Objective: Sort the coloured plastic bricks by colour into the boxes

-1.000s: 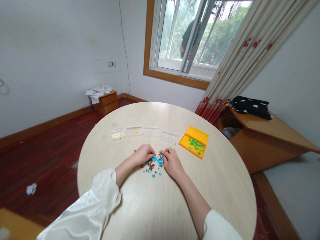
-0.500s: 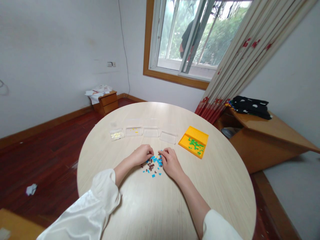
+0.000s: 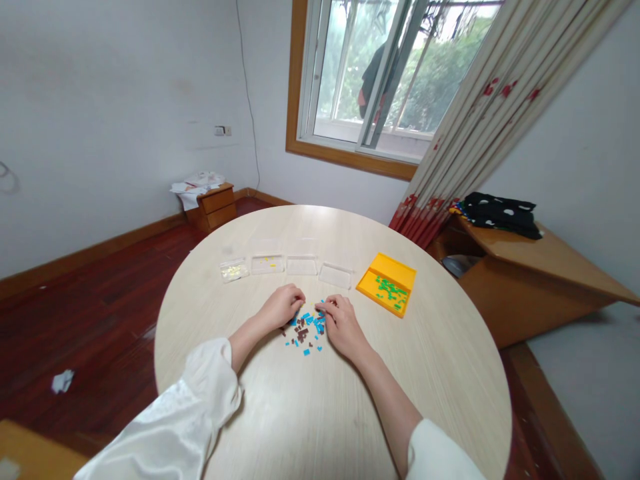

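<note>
L hand (image 3: 281, 308) & R hand (image 3: 341, 321), fingers curled, grip unclear, crowd tiny bricks (image 3: 306, 331); a nudge could scatter bits toward 6 o'clock.

Small blue and brown pieces (image 3: 306, 331) — loose pile, flat on table, between hands.

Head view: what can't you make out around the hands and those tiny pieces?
- Head view: left hand and right hand curl over the blue and brown pieces; their fingers hide whether either pinches one.
- Shapes of those pieces and of the green pieces in the orange tray: too small.
- Clear trays: too faint to tell what the two right ones hold.
</note>
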The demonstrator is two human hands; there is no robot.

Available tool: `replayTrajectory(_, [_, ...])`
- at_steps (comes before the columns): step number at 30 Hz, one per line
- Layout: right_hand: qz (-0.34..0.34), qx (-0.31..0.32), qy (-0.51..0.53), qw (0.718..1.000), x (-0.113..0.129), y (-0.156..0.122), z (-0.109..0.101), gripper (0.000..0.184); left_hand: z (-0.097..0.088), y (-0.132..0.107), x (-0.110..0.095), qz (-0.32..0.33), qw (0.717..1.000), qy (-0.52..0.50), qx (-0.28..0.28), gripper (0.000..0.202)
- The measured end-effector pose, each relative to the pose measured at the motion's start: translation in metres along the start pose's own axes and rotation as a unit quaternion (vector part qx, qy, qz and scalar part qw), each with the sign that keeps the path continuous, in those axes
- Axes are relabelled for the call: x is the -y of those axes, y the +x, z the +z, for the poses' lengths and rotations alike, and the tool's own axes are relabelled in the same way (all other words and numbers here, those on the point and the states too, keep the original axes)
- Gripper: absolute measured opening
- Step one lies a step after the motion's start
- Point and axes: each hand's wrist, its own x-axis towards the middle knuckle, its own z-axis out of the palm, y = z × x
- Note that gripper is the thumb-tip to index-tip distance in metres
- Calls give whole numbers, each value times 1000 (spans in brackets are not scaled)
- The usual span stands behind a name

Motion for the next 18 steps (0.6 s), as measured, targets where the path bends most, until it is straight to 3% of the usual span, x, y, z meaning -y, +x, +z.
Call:
replayTrajectory(5, [-15, 11, 6, 1000, 3, 0, -4, 36, -6, -3, 1, 39, 998, -50, 0, 31])
replayTrajectory(10, [-10, 53, -30, 998, 7, -1, -3, 41, -12, -6, -4, 99, 991, -64, 69, 39])
replayTrajectory(18, [-22, 45, -31, 998, 10, 0, -5, 45, -18, -10, -12, 155, 978, -34, 139, 38])
